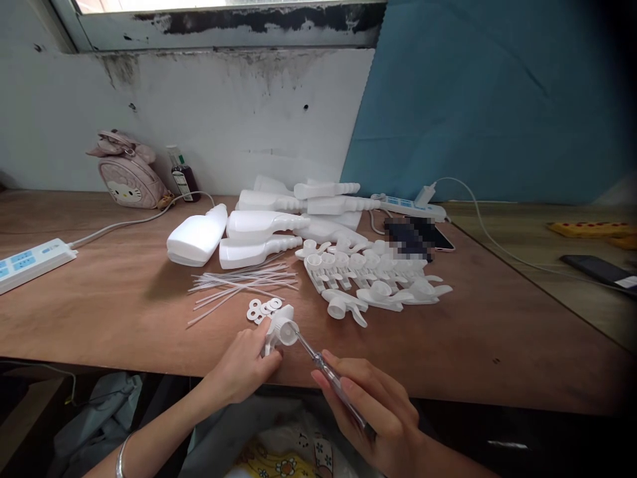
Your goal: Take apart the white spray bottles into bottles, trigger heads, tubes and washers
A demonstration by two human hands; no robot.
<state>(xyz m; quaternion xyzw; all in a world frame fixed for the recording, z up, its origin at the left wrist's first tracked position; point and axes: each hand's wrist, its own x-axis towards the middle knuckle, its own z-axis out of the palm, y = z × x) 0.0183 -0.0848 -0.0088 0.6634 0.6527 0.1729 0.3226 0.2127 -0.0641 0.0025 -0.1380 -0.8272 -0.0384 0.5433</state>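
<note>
My left hand (247,364) is closed around a white trigger spray head (285,331), its round collar turned toward my right. In my right hand (381,415) is a screwdriver (334,381) with a clear handle, its thin metal tip at the opening of the collar. Whether the tip touches the inside cannot be made out. Just behind the left hand lie several flat white ring washers (253,313). Thin white tubes (239,284) are scattered past them. More trigger spray heads (348,305) are grouped to the right, some in a row.
White bottles (263,226) lie across the middle back. A power strip (34,260) sits at the left; another strip (418,210) and phones (438,234) are at the right back. A pink bag (130,178) and a dark bottle (184,180) stand near the wall.
</note>
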